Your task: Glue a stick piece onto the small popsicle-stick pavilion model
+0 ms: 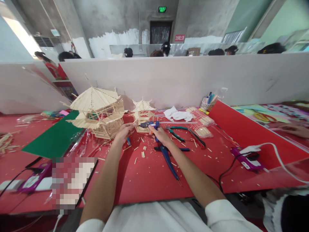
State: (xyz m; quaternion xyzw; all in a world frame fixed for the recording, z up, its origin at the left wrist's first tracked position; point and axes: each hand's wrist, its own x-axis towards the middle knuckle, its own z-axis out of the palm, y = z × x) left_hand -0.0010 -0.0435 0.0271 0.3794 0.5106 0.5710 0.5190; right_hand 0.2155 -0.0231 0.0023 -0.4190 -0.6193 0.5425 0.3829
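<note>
My right hand (159,134) is wrapped round a blue hot glue gun (154,125), its nozzle pointing left. Close to that nozzle, my left hand (125,131) pinches what looks like a small wooden stick (134,122) at its fingertips. Just behind both hands stands a small pavilion model (143,108) built of pale wooden sticks; the glue gun covers part of its base. A larger stick pavilion (95,111) with a wide layered roof rises to the left of my left hand.
Blue-handled cutters (169,162) and green-handled pliers (177,134) lie on the red table (135,183) among scattered stick bits. Bagged sticks (202,130), white tissue (178,114), a green board (53,137) and purple power strips (247,158) surround them. Another person's hand (293,129) shows at right.
</note>
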